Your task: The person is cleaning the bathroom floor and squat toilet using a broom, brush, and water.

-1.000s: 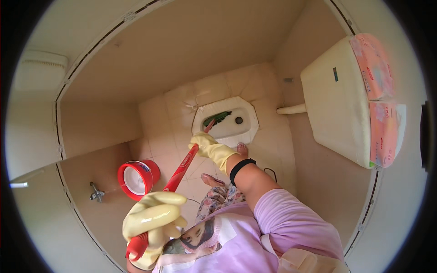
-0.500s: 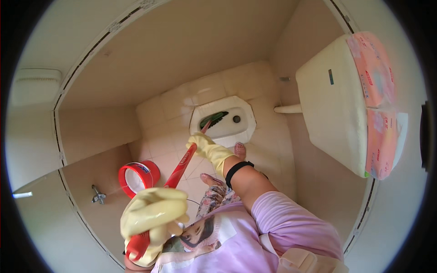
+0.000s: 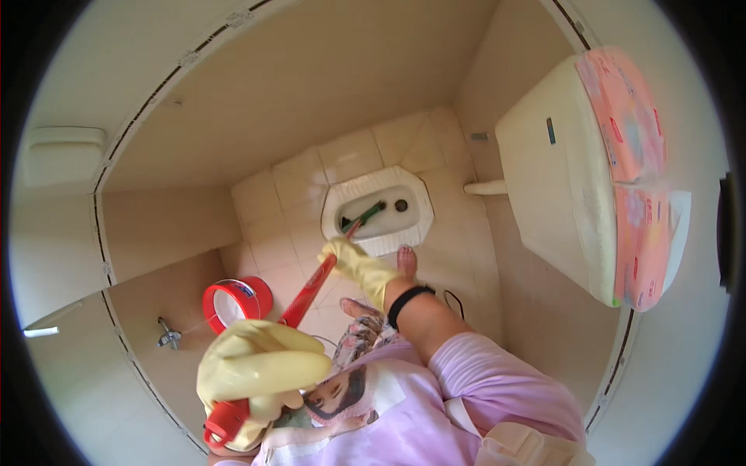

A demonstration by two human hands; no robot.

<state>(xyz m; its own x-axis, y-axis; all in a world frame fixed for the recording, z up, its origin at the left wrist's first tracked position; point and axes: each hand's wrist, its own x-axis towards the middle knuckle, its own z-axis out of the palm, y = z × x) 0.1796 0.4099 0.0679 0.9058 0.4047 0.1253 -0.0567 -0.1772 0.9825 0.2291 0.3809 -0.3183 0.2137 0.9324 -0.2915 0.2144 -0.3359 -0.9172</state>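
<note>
Gripping red brush handle [image 3: 307, 291] with both gloved fists closed, left hand [image 3: 260, 369] at top, right hand [image 3: 353, 264] lower; still scrubbing squat toilet [image 3: 378, 210], view nudged slightly nearer than before.

Head view, single: worn at head height, facing steeply down over the person's own chest to the tiled floor [image 3: 342, 163] and squat toilet [image 3: 378, 210] far below (wide fisheye, edges bent); hands near the lens.
</note>
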